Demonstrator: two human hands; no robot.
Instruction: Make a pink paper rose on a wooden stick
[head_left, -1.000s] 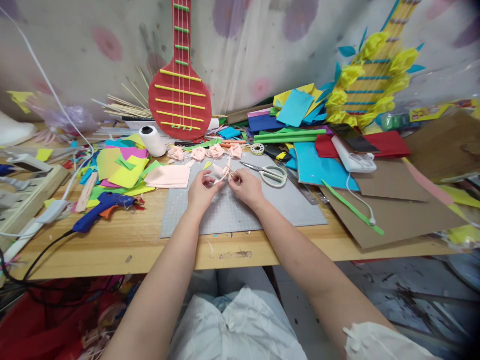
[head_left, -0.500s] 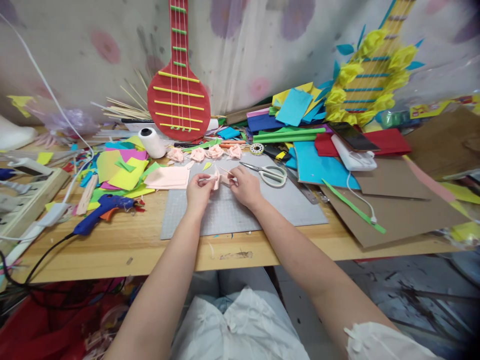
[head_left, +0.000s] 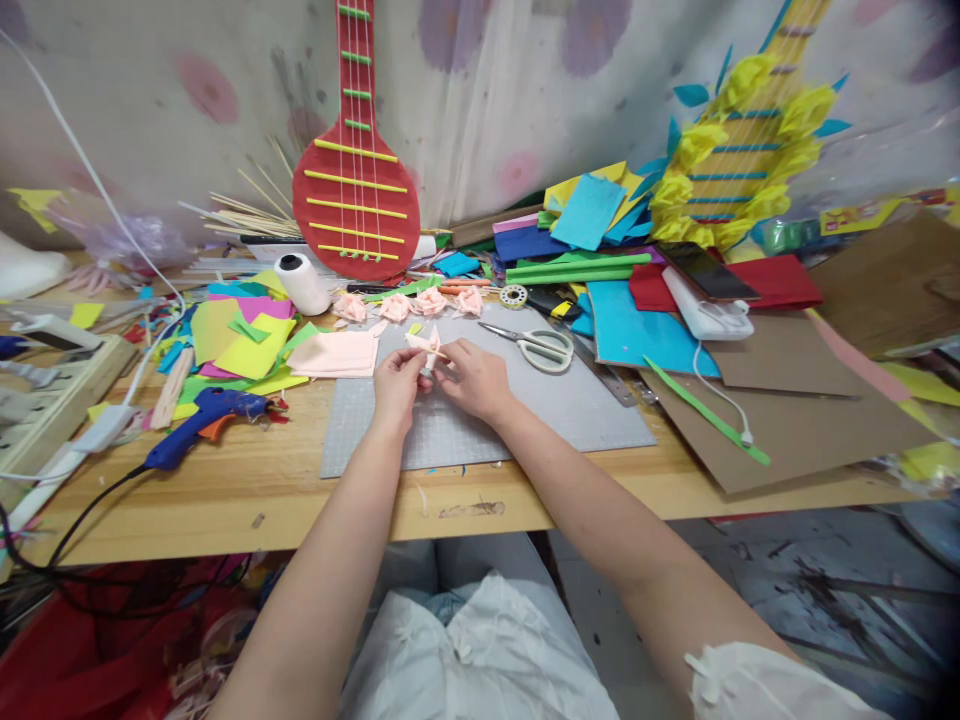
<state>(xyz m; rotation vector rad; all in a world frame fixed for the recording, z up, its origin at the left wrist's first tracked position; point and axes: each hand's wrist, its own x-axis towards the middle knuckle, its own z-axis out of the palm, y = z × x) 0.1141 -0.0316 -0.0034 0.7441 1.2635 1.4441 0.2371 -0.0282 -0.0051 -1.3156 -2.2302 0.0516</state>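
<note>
Fingers of the left hand (head_left: pixel 396 388) are pinching pale pink paper (head_left: pixel 433 340) at the frame's centre, while those of the right hand (head_left: pixel 474 380) are clamping a thin stick (head_left: pixel 433 351) across it. Scissors (head_left: pixel 546 351) are lying to the right on the grey mat (head_left: pixel 457 440).

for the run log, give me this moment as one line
left hand: pinching pale pink paper | right hand: holding thin stick | scissors: lying on gray mat

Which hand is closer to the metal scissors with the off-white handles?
Right. The right hand is just left of the metal scissors with off-white handles, not touching them; the left hand is farther left, past the right hand.
</note>
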